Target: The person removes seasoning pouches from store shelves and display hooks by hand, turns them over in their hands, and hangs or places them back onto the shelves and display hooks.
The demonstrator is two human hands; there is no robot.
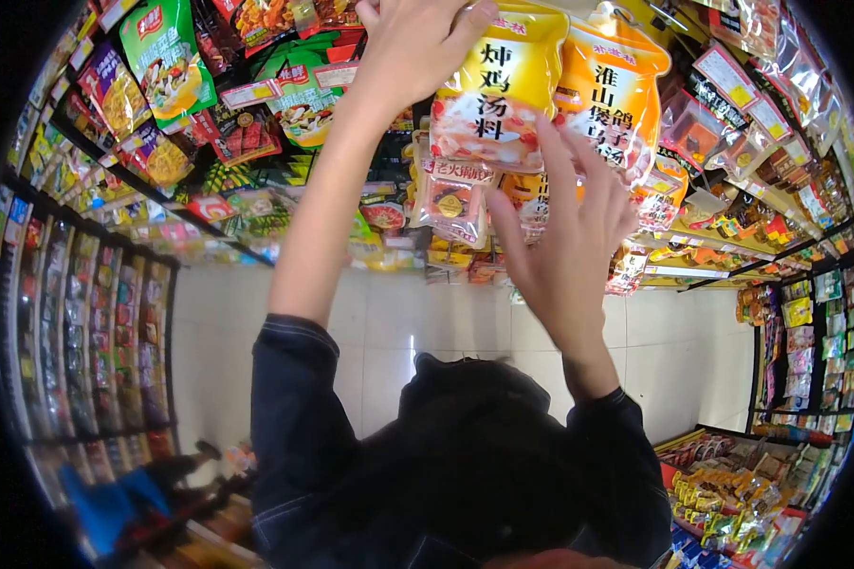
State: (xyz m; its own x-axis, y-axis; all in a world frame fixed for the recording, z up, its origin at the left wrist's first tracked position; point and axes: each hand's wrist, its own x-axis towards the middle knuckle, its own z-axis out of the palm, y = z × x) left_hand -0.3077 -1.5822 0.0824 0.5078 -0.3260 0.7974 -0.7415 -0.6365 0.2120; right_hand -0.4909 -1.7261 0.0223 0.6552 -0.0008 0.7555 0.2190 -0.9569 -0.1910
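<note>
A yellow soup-seasoning packet (498, 90) with black characters hangs upright before me, its lower part printed with a pale soup picture. My left hand (422, 47) is at its upper left, with the thumb across the packet's top left edge; the other fingers are mostly cut off by the frame's top. Beside the packet's lower right corner is my right hand (574, 223), open, fingers stretched upward and fingertips at the packet's edge. Whether they press on it I cannot tell. An orange soup packet (621, 90) hangs just right, partly behind my right fingers.
Green packets (171, 62) and other seasoning bags hang on the rack to the left. A smaller clear-fronted packet (453, 199) hangs below the yellow one. Stocked shelves (85, 322) line the left side, and a display bin (740, 484) stands at lower right. Tiled floor (218, 351) lies beneath.
</note>
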